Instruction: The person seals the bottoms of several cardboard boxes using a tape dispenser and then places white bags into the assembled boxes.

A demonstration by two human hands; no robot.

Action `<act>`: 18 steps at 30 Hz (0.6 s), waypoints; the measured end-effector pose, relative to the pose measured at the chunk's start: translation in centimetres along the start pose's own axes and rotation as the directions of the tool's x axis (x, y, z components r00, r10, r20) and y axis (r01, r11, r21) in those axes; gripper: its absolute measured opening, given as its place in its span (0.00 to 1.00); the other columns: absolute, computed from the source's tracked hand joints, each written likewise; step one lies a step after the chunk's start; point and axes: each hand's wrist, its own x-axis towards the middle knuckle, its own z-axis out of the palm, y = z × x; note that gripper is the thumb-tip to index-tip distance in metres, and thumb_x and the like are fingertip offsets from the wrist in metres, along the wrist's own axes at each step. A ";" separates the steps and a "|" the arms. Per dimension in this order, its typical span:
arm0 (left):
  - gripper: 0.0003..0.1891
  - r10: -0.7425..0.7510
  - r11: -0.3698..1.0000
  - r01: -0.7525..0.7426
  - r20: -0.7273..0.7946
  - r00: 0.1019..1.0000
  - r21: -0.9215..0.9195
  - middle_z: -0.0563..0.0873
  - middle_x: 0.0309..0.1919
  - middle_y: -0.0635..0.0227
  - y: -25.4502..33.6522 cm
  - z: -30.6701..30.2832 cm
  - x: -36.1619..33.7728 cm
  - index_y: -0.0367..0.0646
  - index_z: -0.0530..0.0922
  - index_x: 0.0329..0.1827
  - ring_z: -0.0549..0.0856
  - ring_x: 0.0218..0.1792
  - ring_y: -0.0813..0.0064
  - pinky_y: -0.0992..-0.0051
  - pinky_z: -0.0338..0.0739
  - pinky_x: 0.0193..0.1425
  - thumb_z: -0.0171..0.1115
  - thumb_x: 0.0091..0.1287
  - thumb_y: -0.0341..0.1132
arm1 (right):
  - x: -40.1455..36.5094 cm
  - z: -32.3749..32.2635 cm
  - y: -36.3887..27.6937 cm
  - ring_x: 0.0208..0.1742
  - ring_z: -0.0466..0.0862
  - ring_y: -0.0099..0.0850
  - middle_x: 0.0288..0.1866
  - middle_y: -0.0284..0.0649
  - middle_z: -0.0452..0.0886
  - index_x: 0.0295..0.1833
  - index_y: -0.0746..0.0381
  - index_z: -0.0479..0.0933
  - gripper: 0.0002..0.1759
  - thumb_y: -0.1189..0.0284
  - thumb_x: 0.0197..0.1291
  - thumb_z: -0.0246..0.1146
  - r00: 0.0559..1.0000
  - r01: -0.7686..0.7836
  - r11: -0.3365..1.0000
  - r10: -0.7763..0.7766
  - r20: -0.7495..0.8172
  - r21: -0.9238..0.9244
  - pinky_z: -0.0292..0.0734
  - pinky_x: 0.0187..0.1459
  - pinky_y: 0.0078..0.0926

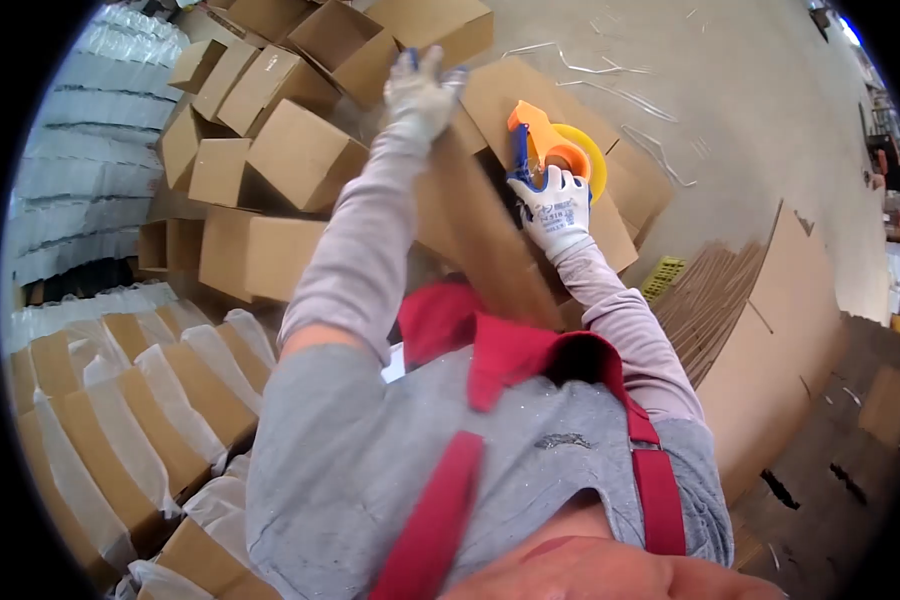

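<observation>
My right hand (557, 208), in a white glove with blue edging, is closed around an orange tape dispenser (542, 135) with a yellow tape roll (589, 160). It is over a brown cardboard box (485, 225) with raised flaps, right in front of my body. At the far end of the near flap is my left hand (422, 92), gloved too and slightly blurred. Its fingers are stretched out and apart, the palm side hidden from view. The dark gap between the flaps shows part of the box's inside.
Several open boxes (305, 150) are heaped at the left. Wrapped stacks (95, 150) stand behind them, and plastic-covered cartons (135, 420) lie near left. Flat cardboard sheets (770, 340) lean at right, beside a yellow slatted piece (662, 278). Strap scraps (610, 70) litter the floor.
</observation>
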 end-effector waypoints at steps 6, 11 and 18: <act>0.34 -0.109 0.969 0.017 0.362 0.926 0.248 0.74 0.60 0.63 2.1 2.5 -0.7 0.55 0.65 0.67 0.73 0.61 0.64 0.57 0.64 0.63 0.46 0.63 0.65 | -0.1 -4.6 3.1 0.41 0.79 0.37 0.44 0.44 0.76 0.50 0.51 0.80 0.19 0.72 0.48 0.63 0.978 -0.006 0.646 0.163 -0.131 0.763 0.73 0.41 0.31; 0.27 -0.018 0.975 -0.061 0.348 0.937 0.214 0.81 0.49 0.66 0.2 3.7 1.4 0.54 0.76 0.55 0.79 0.52 0.66 0.60 0.72 0.53 0.47 0.64 0.62 | -2.5 -8.4 -0.7 0.41 0.78 0.28 0.45 0.42 0.75 0.50 0.67 0.77 0.17 0.84 0.52 0.59 0.975 -0.057 -0.158 0.202 0.089 0.986 0.75 0.38 0.22; 0.26 0.139 0.978 -0.094 0.248 0.959 -0.186 0.82 0.43 0.65 -3.6 1.3 3.1 0.51 0.83 0.41 0.81 0.46 0.65 0.67 0.76 0.48 0.49 0.63 0.63 | -3.4 -3.9 -1.0 0.38 0.78 0.29 0.43 0.42 0.75 0.49 0.64 0.79 0.18 0.86 0.51 0.58 0.980 -0.193 0.108 0.062 0.187 0.975 0.75 0.37 0.22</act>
